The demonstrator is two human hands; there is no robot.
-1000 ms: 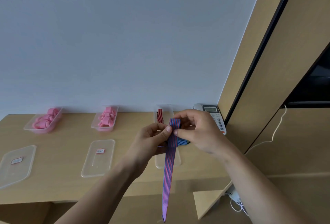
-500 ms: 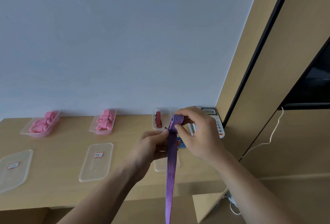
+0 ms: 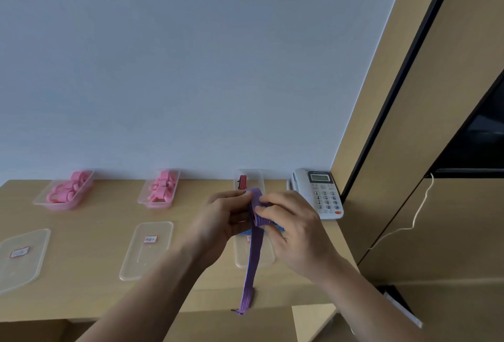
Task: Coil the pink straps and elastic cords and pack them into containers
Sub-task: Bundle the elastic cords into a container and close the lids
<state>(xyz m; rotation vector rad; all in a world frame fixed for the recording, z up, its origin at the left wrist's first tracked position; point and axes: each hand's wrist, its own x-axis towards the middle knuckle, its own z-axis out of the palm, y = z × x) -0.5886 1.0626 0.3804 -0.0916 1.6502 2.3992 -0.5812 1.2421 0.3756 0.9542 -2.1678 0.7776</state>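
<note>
A blue-and-red striped elastic cord [image 3: 252, 262] hangs from both hands above the desk, its upper end wound into a small coil. My left hand [image 3: 218, 221] pinches the coil from the left, and my right hand [image 3: 289, 227] grips it from the right. Behind them stands a clear container [image 3: 260, 178] holding a red-and-black striped roll [image 3: 242, 182]. Two clear containers hold coiled pink straps, one at the back left [image 3: 65, 191] and one further right [image 3: 161, 189].
Three clear lids lie on the wooden desk: far left [image 3: 19, 257], middle [image 3: 147, 249] and under the hands [image 3: 268, 256]. A white desk phone [image 3: 319, 191] sits at the right against a wooden cabinet [image 3: 409, 178]. The desk's front edge runs just below the cord's tail.
The cord's hanging tail has become shorter as more of it is wound onto the coil. Both hands stayed above the right lid, turning the coil.
</note>
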